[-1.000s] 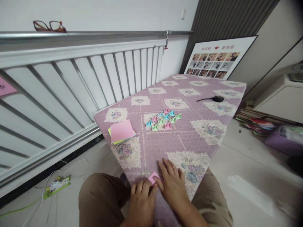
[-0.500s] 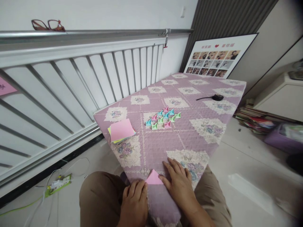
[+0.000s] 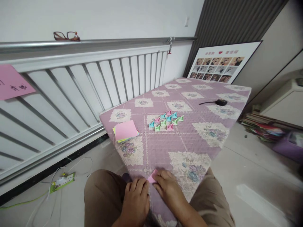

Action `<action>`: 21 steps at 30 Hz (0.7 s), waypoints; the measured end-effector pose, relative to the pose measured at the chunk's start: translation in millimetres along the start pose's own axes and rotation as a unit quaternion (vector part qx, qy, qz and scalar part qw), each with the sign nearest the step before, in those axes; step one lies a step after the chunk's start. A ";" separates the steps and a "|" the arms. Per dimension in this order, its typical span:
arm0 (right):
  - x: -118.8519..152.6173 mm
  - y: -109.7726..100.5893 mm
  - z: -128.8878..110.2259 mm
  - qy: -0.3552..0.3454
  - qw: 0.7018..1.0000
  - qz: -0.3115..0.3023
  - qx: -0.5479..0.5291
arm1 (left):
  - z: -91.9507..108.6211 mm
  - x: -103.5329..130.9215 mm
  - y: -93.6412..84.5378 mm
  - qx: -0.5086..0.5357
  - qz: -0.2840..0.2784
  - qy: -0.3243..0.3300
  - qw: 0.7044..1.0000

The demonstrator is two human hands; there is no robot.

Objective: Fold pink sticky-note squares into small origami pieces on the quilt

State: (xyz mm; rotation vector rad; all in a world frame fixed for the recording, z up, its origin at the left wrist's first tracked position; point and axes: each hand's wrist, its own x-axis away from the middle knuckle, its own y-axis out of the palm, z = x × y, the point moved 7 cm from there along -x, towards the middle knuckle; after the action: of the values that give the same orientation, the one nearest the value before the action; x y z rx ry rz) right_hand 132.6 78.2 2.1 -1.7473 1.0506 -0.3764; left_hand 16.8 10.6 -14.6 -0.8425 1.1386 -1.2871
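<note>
A folded pink sheet of paper (image 3: 152, 177) lies near the front edge of the cloth-covered table (image 3: 161, 145), only its left part showing. My right hand (image 3: 167, 186) covers its right side, the fingers closed and pressing on the fold. My left hand (image 3: 136, 196) rests at the table's edge with bent fingers, their tips holding the paper's left corner; its thumb is hidden. Farther back, several small folded paper pieces (image 3: 163, 122) in pink, blue and green stand close together. Left of them is a stack of coloured square paper (image 3: 126, 130), pink on top.
A black object with a thin tail (image 3: 221, 102) lies at the table's far right. A white radiator (image 3: 94, 85) runs along the left, with glasses (image 3: 67, 36) on the pipe above. A power strip (image 3: 62, 182) with cables is on the floor. A photo board (image 3: 220, 52) leans behind.
My right hand has moved left over the pink paper, and its spread fingers have drawn together. Less of the paper's triangle shows. My left hand stays at its left corner. The view has shifted slightly.
</note>
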 end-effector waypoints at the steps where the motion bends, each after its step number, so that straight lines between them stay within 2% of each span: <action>1: -1.0 0.1 2.1 0.002 1.000 -0.004 -0.014 | -1.8 0.5 -1.6 0.002 0.001 -0.005 1.000; 5: -4.7 -4.9 9.8 -0.014 0.998 -0.010 -0.066 | -6.7 -2.2 -11.7 0.018 -0.010 -0.029 0.999; 10: -6.9 -7.3 12.6 -0.019 0.996 -0.009 -0.087 | -6.1 -21.1 -20.7 0.067 -0.032 -0.047 0.996; 15: -5.3 -8.0 10.8 -0.031 0.995 0.003 -0.093 | -2.6 -39.7 -12.6 0.088 -0.040 -0.017 0.995; 21: -4.1 -9.4 8.2 -0.037 0.997 0.011 -0.070 | -3.0 -45.7 -10.1 0.098 -0.030 -0.006 0.995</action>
State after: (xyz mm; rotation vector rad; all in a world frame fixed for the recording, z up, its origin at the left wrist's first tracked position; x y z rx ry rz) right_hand 140.1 87.3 7.7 -1.8570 1.0639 -0.2267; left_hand 14.6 54.5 1.8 -0.7419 0.9657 -1.4162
